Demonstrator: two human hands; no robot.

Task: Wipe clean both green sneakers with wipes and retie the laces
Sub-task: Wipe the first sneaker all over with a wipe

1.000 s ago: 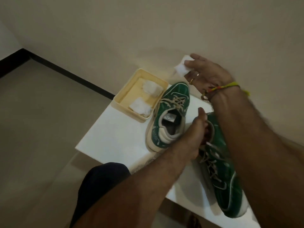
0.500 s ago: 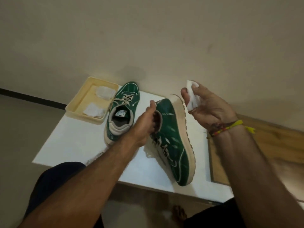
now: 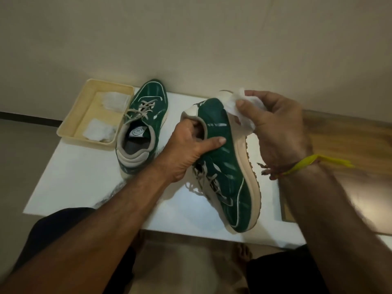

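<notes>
The wiping of the first shoe is the step in hand. The left hand [image 3: 188, 145] grips the collar of a green leather sneaker with a cream rubber sole [image 3: 224, 166], fingers tucked inside the opening and thumb pressed flat along the green side, holding it tipped on its edge over the white surface [image 3: 84, 179] with the toe pointing toward the person and the sole facing right. The right hand [image 3: 275, 128] pinches a crumpled white wipe [image 3: 237, 105] between thumb and fingers and presses it against the heel end of the shoe, where the green upper meets the cream sole. The grey laces [image 3: 207, 179] of this shoe hang loose and look untied.

The second green sneaker [image 3: 142, 126] stands upright on the surface just left of the held one, toe toward the wall, its laces threaded but, as far as can be told, not tied in a bow. Beside it sits a shallow cream plastic tray [image 3: 70, 122] with two more folded white wipes [image 3: 99, 130] inside.

The task seems to be at an early stage: one shoe is under the wipe and the other looks untouched. The next move probably calls for drawing the wipe along the side and sole edge from heel to toe, while the left hand keeps a firm hold and turns the shoe to present each face. The loose laces may get in the way.
</notes>
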